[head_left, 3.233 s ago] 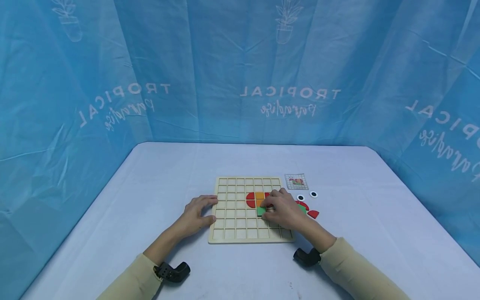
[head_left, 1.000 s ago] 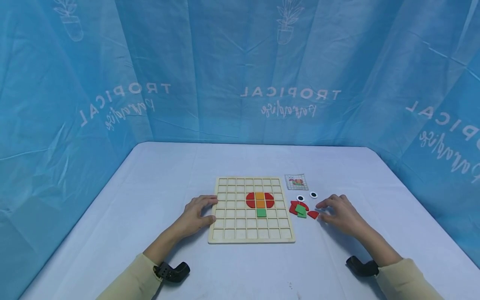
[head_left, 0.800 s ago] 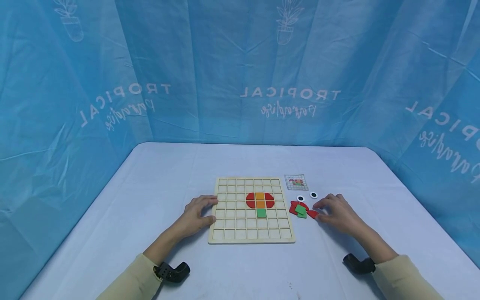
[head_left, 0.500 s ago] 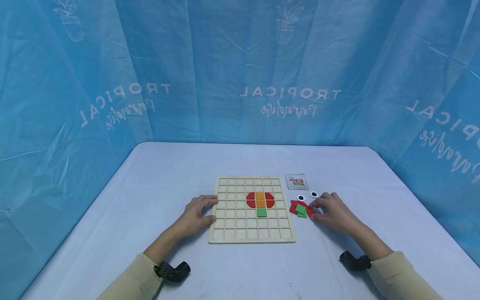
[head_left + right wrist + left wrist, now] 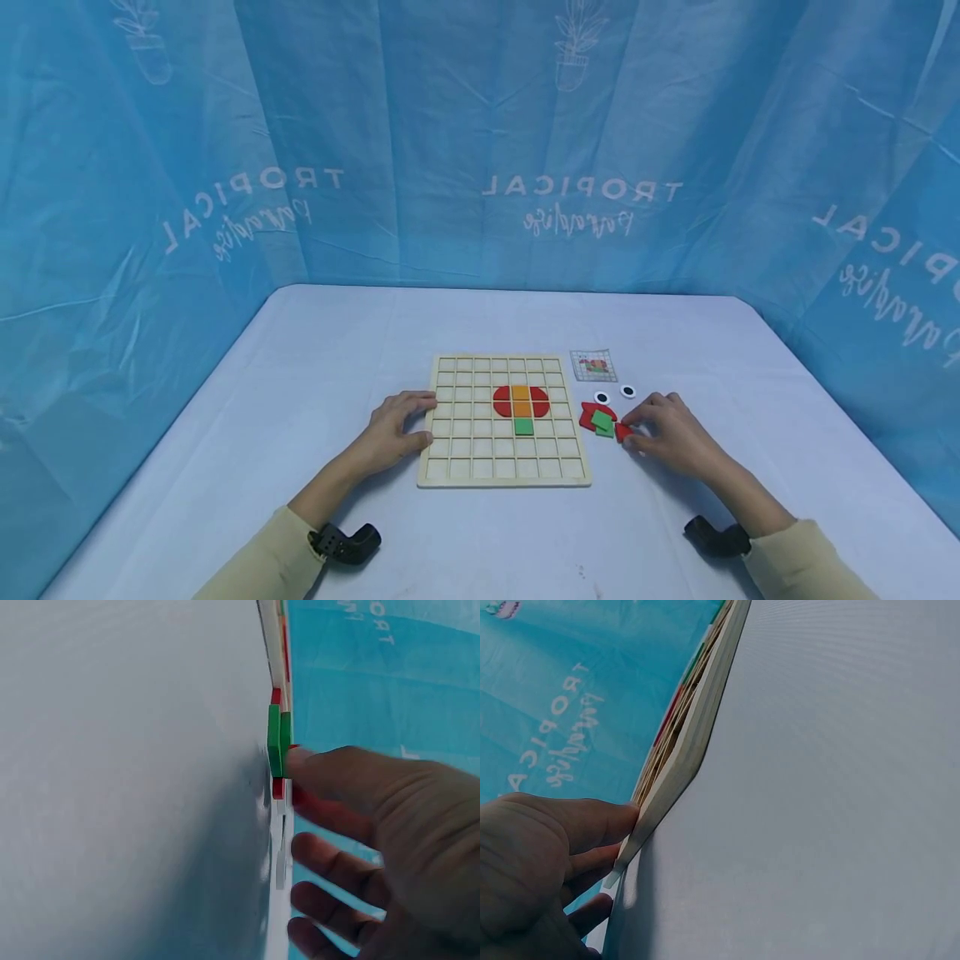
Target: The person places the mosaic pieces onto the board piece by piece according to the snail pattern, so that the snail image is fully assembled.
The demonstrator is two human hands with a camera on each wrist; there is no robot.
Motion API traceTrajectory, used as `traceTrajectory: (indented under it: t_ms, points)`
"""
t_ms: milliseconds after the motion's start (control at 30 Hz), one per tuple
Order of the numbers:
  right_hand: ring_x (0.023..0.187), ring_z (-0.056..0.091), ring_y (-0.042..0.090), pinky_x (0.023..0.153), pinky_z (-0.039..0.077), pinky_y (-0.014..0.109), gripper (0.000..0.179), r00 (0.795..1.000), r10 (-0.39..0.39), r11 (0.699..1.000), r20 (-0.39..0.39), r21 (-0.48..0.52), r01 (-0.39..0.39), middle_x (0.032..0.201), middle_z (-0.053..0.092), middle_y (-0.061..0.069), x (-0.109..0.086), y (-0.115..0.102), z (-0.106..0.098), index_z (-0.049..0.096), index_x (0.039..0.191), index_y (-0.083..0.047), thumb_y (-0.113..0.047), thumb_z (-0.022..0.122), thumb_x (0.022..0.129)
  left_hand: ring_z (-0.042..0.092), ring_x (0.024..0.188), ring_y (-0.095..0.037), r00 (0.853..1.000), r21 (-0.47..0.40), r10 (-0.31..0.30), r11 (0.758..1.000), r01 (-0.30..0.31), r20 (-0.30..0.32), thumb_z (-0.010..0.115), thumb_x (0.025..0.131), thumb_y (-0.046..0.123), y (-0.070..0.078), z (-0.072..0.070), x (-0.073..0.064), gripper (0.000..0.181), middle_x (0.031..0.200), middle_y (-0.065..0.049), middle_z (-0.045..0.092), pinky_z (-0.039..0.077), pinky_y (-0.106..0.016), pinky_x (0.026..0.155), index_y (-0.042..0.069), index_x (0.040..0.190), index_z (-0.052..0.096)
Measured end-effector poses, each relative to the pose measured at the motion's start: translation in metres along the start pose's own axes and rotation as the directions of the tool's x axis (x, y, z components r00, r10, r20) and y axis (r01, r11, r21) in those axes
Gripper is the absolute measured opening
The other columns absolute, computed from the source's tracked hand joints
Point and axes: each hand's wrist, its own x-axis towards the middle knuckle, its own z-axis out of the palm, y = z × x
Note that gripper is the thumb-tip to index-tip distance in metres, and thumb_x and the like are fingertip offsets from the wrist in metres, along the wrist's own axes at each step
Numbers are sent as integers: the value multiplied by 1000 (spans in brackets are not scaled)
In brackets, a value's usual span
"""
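A wooden grid board (image 5: 480,482) lies on the white table. Red quarter circles (image 5: 501,408), orange squares (image 5: 521,408) and a green square tile (image 5: 523,427) sit in its cells. My left hand (image 5: 390,433) rests against its left edge, thumb and fingers apart; in the left wrist view the thumb touches the wooden rim (image 5: 682,765). To the right of the board, my right hand (image 5: 671,437) pinches a red quarter-circle tile (image 5: 622,432) between thumb and index finger. Its other fingers are loosely bent in the right wrist view, and the thumb hides most of the tile.
Beside the right hand, loose green tiles (image 5: 602,422) overlap red tiles (image 5: 587,414). Behind them lie two white discs with black centres, a left disc (image 5: 602,398) and a right disc (image 5: 627,391). A small pattern card (image 5: 593,365) lies further back. Blue curtains (image 5: 480,233) surround the table.
My right hand has left the board, where a green tile now shows in a cell, and moved right to the loose pieces. It has taken hold of the red quarter-circle tile. The left hand stays put.
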Motion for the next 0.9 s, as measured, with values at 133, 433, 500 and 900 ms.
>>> traceTrajectory:
  t_ms: [133, 433, 500, 900]
  points:
    - [103, 46, 25, 79, 52, 41, 27, 999, -10, 1000, -37, 12, 11, 107, 61, 8, 0, -10, -2, 73, 99, -17, -25, 79, 73, 31, 137, -30, 1000, 3, -3, 1000, 3, 0, 68, 82, 13, 0, 0, 0, 50, 143, -5, 45, 15, -55, 113, 7, 129, 54]
    - [95, 45, 19, 71, 43, 29, 24, 997, -55, 997, -62, 43, 57, 97, 63, 2, 16, -50, 11, 74, 94, -17, -25, 80, 72, 31, 137, -30, 1000, 4, -1, 1000, 1, 2, 68, 82, 14, -2, 1, 0, 50, 144, -5, 45, 14, -55, 114, 7, 130, 54]
    - [92, 44, 18, 68, 40, 27, 23, 996, -70, 996, -54, 57, 73, 93, 62, 1, 19, -60, 17, 74, 93, -18, -25, 80, 72, 31, 137, -30, 1000, 2, 1, 1000, -1, 1, 68, 82, 14, -2, 1, 0, 51, 144, -5, 45, 14, -55, 114, 7, 130, 54]
    - [90, 44, 17, 73, 38, 30, 22, 994, -94, 996, -46, -6, 94, 94, 64, -1, 33, -96, 40, 74, 90, -18, -28, 80, 72, 31, 137, -30, 1000, 6, 9, 1000, -9, 1, 68, 82, 14, -2, 0, 0, 51, 144, -6, 44, 14, -56, 114, 7, 130, 54]
